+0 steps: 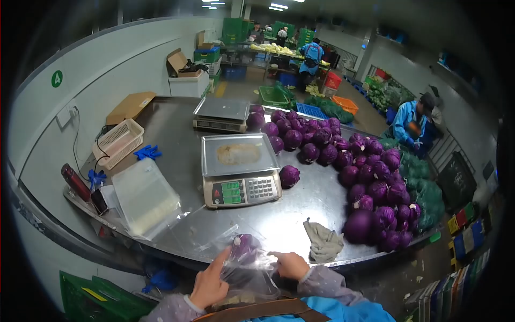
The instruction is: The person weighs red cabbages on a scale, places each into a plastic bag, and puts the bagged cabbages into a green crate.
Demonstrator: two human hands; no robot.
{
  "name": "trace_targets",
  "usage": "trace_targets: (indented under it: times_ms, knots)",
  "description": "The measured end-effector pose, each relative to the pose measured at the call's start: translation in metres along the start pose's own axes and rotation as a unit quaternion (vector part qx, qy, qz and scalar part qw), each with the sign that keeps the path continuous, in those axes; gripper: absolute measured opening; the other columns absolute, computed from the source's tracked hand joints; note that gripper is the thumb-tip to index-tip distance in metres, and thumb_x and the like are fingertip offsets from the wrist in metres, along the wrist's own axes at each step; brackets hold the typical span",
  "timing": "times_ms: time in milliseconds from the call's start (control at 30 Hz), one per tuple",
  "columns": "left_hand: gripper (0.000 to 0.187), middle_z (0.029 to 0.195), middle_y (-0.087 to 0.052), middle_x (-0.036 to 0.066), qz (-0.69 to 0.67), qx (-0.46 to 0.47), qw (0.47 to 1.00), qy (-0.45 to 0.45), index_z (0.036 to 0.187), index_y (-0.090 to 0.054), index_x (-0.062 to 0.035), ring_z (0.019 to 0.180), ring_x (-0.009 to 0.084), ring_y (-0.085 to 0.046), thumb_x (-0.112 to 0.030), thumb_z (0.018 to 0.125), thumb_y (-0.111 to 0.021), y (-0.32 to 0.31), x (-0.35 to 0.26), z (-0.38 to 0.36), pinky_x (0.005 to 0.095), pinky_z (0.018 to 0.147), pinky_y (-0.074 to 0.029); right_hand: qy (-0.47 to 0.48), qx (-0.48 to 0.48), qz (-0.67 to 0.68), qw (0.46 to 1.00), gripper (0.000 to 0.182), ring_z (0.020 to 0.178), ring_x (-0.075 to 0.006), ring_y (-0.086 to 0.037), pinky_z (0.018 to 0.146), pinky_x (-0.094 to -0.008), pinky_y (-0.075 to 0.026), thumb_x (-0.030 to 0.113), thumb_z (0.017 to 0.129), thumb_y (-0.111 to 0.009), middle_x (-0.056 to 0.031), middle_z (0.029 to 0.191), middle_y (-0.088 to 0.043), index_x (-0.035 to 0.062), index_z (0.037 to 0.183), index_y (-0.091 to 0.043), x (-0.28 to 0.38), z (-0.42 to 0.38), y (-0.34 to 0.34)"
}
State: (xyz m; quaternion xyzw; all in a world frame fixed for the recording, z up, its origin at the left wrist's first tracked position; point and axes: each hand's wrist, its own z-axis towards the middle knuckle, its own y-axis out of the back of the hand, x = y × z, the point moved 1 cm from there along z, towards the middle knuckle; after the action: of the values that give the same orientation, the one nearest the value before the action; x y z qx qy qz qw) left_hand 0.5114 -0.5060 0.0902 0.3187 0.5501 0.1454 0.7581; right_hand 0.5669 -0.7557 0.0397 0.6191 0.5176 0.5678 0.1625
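Observation:
A purple cabbage sits inside a clear plastic bag at the table's front edge. My left hand is at the bag's left side, index finger stretched toward the cabbage and the other fingers curled on the plastic. On the right side, my right hand has its fingers bent round the bag's edge, with the index finger pointing left. Beyond them stands a digital scale with a bare, stained pan. One loose cabbage lies beside the scale.
Many cabbages are heaped on the right by green net bags. A grey cloth lies at the front edge. Left are stacked plastic bags, a basket and blue gloves. A second scale stands behind. A co-worker is at right.

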Motion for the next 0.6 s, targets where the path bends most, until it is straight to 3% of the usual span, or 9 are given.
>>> trace_targets:
  times_ms: [33,100,167,200,233,267,400,500,600]
  knots:
    - [0.071,0.114,-0.056,0.02,-0.044,-0.065,0.991,0.112,0.134,-0.032,-0.0082,0.078,0.035,-0.061,-0.003,0.065,-0.05,-0.005,0.004,-0.014,0.039,0.07,-0.049,0.018,-0.007,0.065,0.998,0.053,0.065,-0.0195,-0.065,0.062,-0.034,-0.051,0.037,0.077,-0.066,-0.0076,0.062,-0.063,0.0121,0.122,-0.052,0.0,-0.01,-0.003]
    - [0.064,0.108,-0.058,0.021,-0.087,-0.137,0.963,0.218,0.131,-0.034,-0.0049,0.071,0.0328,-0.062,-0.006,0.069,-0.052,-0.025,0.026,-0.043,0.0386,0.066,-0.05,-0.023,-0.001,0.139,0.99,0.058,0.069,-0.0169,-0.065,0.062,-0.0312,-0.051,0.04,0.078,-0.065,-0.0085,0.076,-0.065,0.0131,0.126,-0.048,0.026,-0.035,0.007]
    - [0.06,0.098,-0.06,0.022,-0.39,0.037,0.787,0.477,0.124,-0.039,-0.0018,0.061,0.0291,-0.06,-0.024,0.074,-0.064,-0.05,0.059,-0.055,0.0365,0.06,-0.049,-0.007,-0.135,0.108,0.985,0.056,0.076,-0.0274,-0.066,0.071,-0.0371,-0.051,0.039,0.078,-0.062,-0.0136,0.09,-0.065,0.0177,0.126,-0.046,0.048,-0.049,0.01]
    - [0.06,0.098,-0.06,0.022,-0.39,0.035,0.791,0.47,0.124,-0.039,-0.0018,0.061,0.0291,-0.06,-0.024,0.074,-0.064,-0.051,0.06,-0.058,0.0365,0.06,-0.049,0.002,-0.092,0.087,0.992,0.066,0.077,-0.0287,-0.065,0.071,-0.0367,-0.051,0.045,0.077,-0.062,-0.0127,0.093,-0.065,0.0189,0.132,-0.038,0.044,-0.046,0.002]
    - [0.04,0.08,-0.06,0.014,-0.477,0.093,0.768,0.417,0.104,-0.051,0.0015,0.053,0.0235,-0.057,-0.031,0.082,-0.057,-0.054,0.055,-0.061,0.0308,0.05,-0.045,0.008,-0.109,0.099,0.989,0.054,0.076,-0.0295,-0.065,0.07,-0.0368,-0.051,0.046,0.075,-0.062,-0.0122,0.087,-0.066,0.0163,0.12,-0.052,0.051,-0.045,-0.001]
    - [0.045,0.062,-0.06,0.007,-0.557,0.154,0.733,0.36,0.085,-0.063,0.0048,0.045,0.0178,-0.055,-0.038,0.09,-0.051,-0.052,0.043,-0.061,0.0252,0.041,-0.041,0.01,-0.097,0.072,0.993,0.044,0.075,-0.0299,-0.064,0.07,-0.0369,-0.051,0.044,0.075,-0.062,-0.012,0.083,-0.066,0.0146,0.108,-0.058,0.041,-0.041,-0.011]
    - [0.047,0.064,-0.061,0.006,-0.491,0.115,0.825,0.255,0.085,-0.063,0.0036,0.043,0.0086,-0.052,-0.039,0.092,-0.047,-0.04,-0.001,-0.055,0.0179,0.039,-0.034,-0.048,-0.168,0.043,0.984,0.021,0.069,-0.0275,-0.064,0.066,-0.0368,-0.051,0.032,0.074,-0.06,-0.0122,0.073,-0.065,0.012,0.075,-0.067,0.015,-0.048,-0.007]
    - [0.045,0.074,-0.065,0.009,-0.526,0.153,0.798,0.251,0.094,-0.062,0.0032,0.044,0.0083,-0.053,-0.038,0.093,-0.045,-0.055,0.001,-0.066,0.0176,0.039,-0.036,0.065,-0.23,0.369,0.898,0.02,0.059,-0.0117,-0.06,0.055,-0.0263,-0.049,0.016,0.08,-0.063,-0.0085,0.083,-0.064,0.0046,0.096,-0.063,0.025,-0.042,0.034]
    - [0.044,0.071,-0.065,0.008,-0.462,0.18,0.833,0.245,0.09,-0.063,0.0028,0.045,0.0073,-0.052,-0.036,0.094,-0.043,-0.059,0.0,-0.07,0.0187,0.04,-0.037,0.196,-0.277,0.372,0.864,0.045,0.06,-0.0063,-0.055,0.05,-0.02,-0.045,0.008,0.082,-0.061,-0.0081,0.087,-0.061,0.0038,0.124,-0.044,0.096,-0.049,0.102]
